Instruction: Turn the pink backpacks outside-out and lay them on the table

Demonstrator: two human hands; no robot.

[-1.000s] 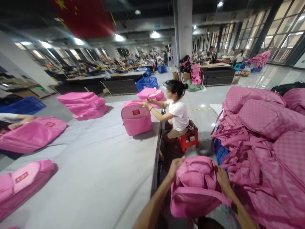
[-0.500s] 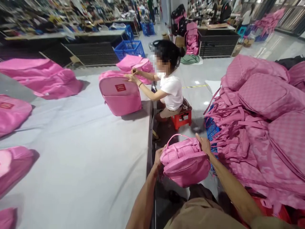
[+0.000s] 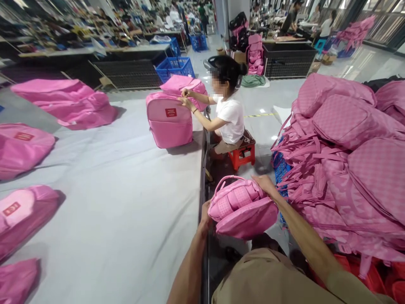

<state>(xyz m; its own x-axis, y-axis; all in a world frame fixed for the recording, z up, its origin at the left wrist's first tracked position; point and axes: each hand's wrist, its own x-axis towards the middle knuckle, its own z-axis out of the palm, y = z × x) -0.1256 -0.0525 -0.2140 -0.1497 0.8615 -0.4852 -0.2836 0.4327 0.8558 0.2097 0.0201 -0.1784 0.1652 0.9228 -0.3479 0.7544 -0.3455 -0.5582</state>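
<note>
A pink backpack (image 3: 243, 207) hangs in front of me beside the table edge, held between both of my hands. My left hand (image 3: 206, 212) grips its left side, with the fingers partly hidden behind the fabric. My right hand (image 3: 265, 185) is closed on its upper right edge. The bag is tilted, and its thin carry loop stands up at the top. To my left is the long table (image 3: 126, 202) with a pale grey cover. An upright pink backpack with a red label (image 3: 170, 122) stands on it, and a seated co-worker's hands (image 3: 187, 99) touch its top.
Along the table's left side lie several pink backpacks (image 3: 28, 211). The co-worker sits on a red stool (image 3: 242, 154) just ahead. On my right rises a large heap of pink checked backpacks (image 3: 341, 122) over a blue crate (image 3: 281, 166). Blue baskets (image 3: 175, 69) stand beyond the table.
The backpack in my hands has shifted slightly left and tipped, showing more of its dotted padded side. My view has turned a little left. The co-worker's hands stay at the upright backpack.
</note>
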